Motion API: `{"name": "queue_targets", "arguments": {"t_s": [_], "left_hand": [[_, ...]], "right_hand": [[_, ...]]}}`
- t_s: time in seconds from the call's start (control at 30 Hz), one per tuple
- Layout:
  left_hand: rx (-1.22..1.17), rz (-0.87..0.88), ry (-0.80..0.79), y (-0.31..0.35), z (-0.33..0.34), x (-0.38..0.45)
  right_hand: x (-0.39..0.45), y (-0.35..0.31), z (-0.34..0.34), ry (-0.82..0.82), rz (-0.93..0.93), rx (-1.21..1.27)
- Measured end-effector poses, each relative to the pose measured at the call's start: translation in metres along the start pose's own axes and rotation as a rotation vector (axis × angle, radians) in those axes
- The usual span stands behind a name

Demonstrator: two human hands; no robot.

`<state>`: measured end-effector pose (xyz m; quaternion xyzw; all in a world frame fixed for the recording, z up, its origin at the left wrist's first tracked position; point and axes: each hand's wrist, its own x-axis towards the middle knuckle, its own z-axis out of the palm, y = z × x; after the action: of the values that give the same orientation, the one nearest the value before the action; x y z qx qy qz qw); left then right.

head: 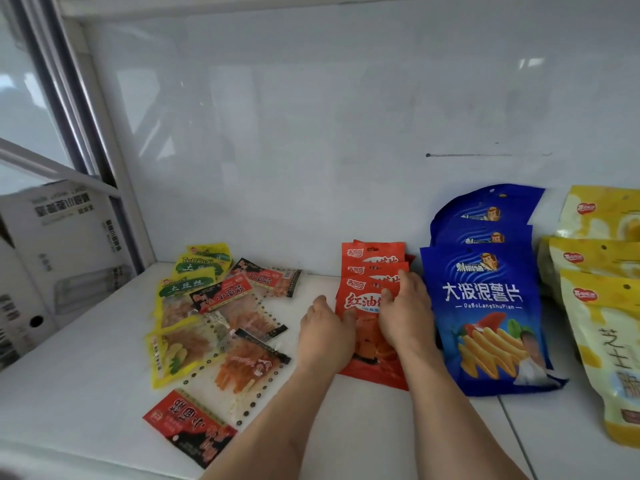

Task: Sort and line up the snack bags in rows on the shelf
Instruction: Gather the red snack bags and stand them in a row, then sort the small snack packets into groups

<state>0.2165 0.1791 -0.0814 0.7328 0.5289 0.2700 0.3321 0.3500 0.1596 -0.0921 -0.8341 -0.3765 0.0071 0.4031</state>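
Observation:
A row of overlapping red snack bags (374,265) runs front to back at the middle of the white shelf (86,358). My left hand (325,330) lies flat on the left edge of the front red bag (367,337). My right hand (405,313) rests on its right side, fingers spread over the bags behind. To the right lie a row of blue chip bags (485,306) and a row of yellow bags (602,306). On the left, small yellow-green packets (187,289) and small red-and-clear packets (242,306) lie loosely scattered.
One red-and-black packet (188,427) lies near the shelf's front edge. The white back wall (311,133) rises behind the bags. A shelf post (114,168) stands at the left, with cardboard boxes (62,244) beyond it.

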Motion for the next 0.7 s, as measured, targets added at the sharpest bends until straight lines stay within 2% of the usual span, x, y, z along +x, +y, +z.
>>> {"name": "queue_targets", "arguments": {"t_s": [0.13,0.23,0.33,0.43,0.53,0.63,0.7], "left_hand": [[0.204,0.092,0.047,-0.012,-0.019,-0.008],[0.53,0.181,0.07,-0.03,-0.036,-0.013],[0.757,0.189,0.026,-0.053,-0.05,-0.012],[0.797,0.185,-0.01,-0.075,-0.063,-0.004],[0.816,0.265,-0.023,-0.095,-0.076,0.011],[0.848,0.379,-0.053,-0.114,-0.094,0.03],[0.851,0.441,-0.073,-0.124,-0.106,0.044]], "right_hand": [[-0.009,-0.011,-0.001,-0.039,-0.091,-0.121],[-0.012,-0.019,0.002,-0.044,-0.131,-0.184],[-0.016,-0.033,0.006,-0.044,-0.166,-0.182],[-0.02,-0.053,0.02,-0.062,-0.238,-0.14],[-0.025,-0.085,0.04,-0.123,-0.33,-0.07],[-0.029,-0.115,0.069,-0.287,-0.273,0.04],[-0.028,-0.127,0.093,-0.334,-0.232,0.039]]}}
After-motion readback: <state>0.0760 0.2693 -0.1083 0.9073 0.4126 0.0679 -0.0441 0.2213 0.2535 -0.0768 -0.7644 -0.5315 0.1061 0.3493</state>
